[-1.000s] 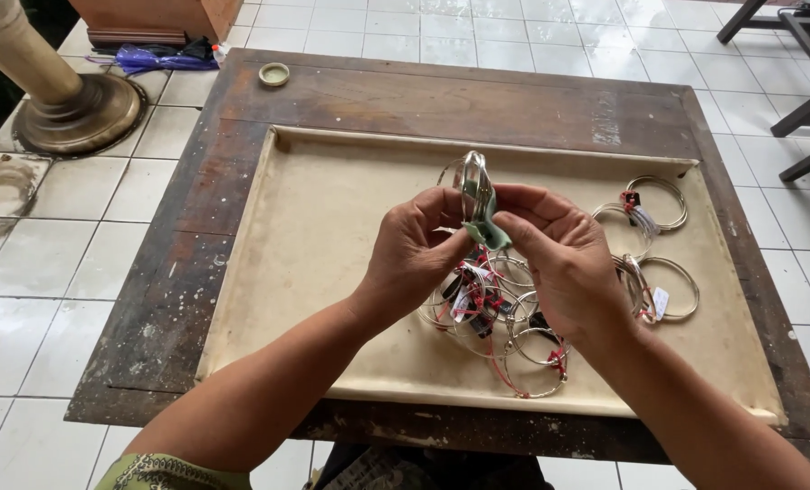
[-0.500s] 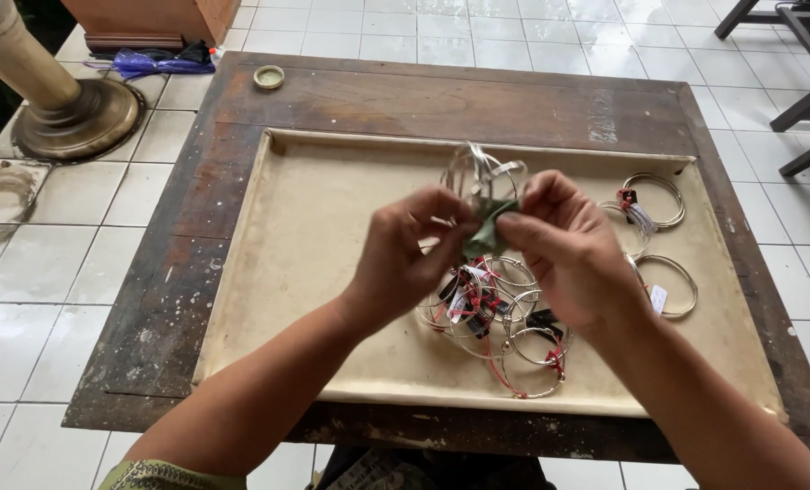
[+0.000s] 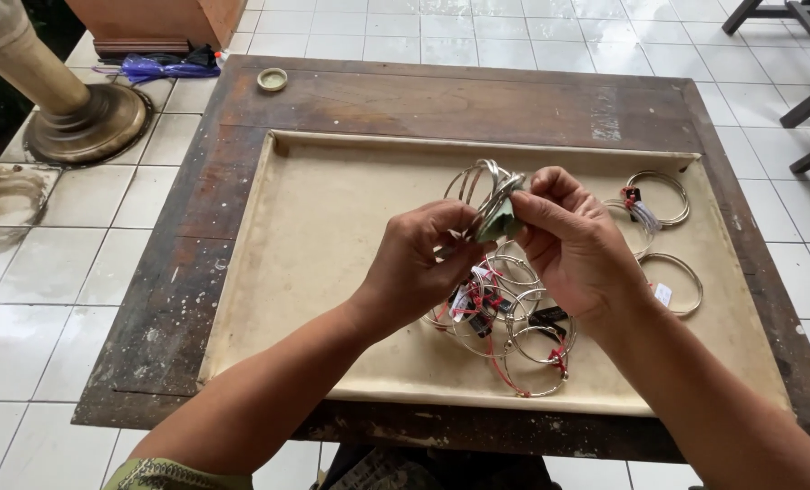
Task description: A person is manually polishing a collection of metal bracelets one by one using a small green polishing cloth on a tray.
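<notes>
Above the middle of the shallow beige tray, the left hand and the right hand both pinch with closed fingers one bundle of thin silver wire bangles wrapped by a green band. Below the hands lies one heap of tagged bangles, and two separate bangle sets lie near the right edge. The left half of the tray is free.

A bunch of silver metal bangles, wrapped at one spot with a dull green band, shows above a pale beige tray set in a dark brown, paint-flecked wooden table. More silver bangles in a pile carry red threads and small black and white tags, and a separate bundle has a red and black tie. Around the table are white floor tiles, a brassy tan pedestal base, a purple-blue bundle and a small round yellowish lid.
</notes>
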